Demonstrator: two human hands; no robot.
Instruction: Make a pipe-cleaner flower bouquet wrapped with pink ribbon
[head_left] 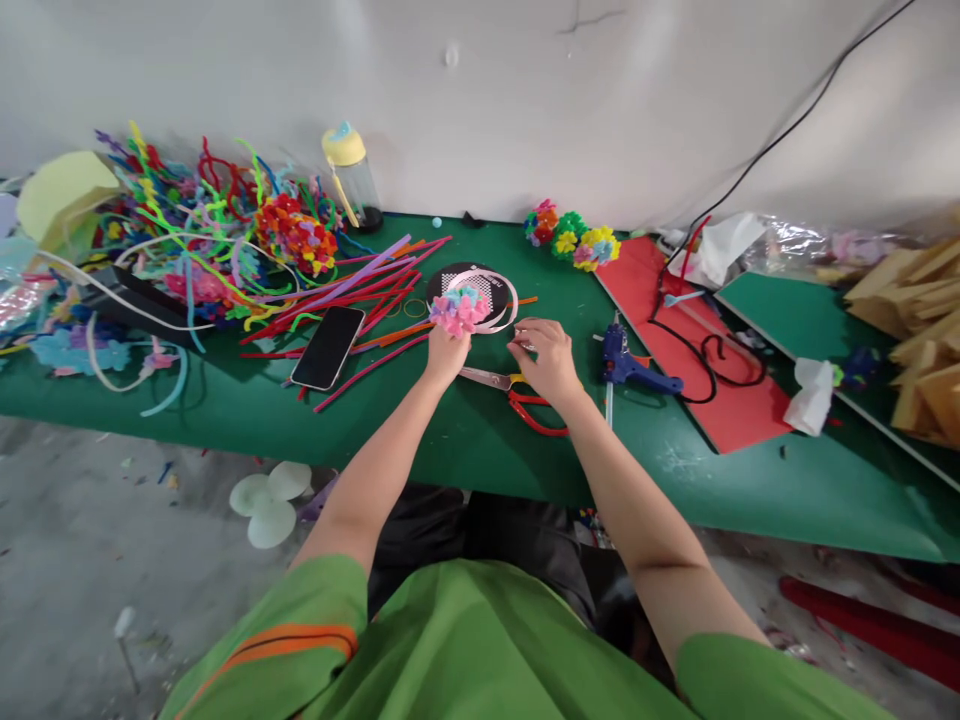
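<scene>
Nearest to us, our two bare arms reach out over the edge of the green table (pixel 465 450). Our left hand (pixel 446 355) is closed around the underside of a small pastel ball (pixel 459 310) of pink, blue and yellow flowers and holds it just above the table, at the near rim of a black disc (pixel 487 285). Our right hand (pixel 546 358) hovers with curled fingers just right of the ball, over the red-handled scissors (pixel 517 398), which lie flat on the table. We cannot tell whether it pinches anything or touches the scissors.

A blue glue gun (pixel 634 368) lies just right of that hand, at the edge of a red board (pixel 720 410). A phone (pixel 328 347) lies face up to the left.

Beyond the phone, loose pipe cleaners (pixel 375 280) fan across the table, and behind them is a tangled heap with one bright ball (pixel 296 235) in it. Near the wall, three more balls (pixel 574 238) sit in a row, and a bottle (pixel 352 175) stands to their left.

We judge the work well along. Several balls look done, and the one in hand seems nearly full, though its underside is hidden. Many pipe cleaners remain unused.
</scene>
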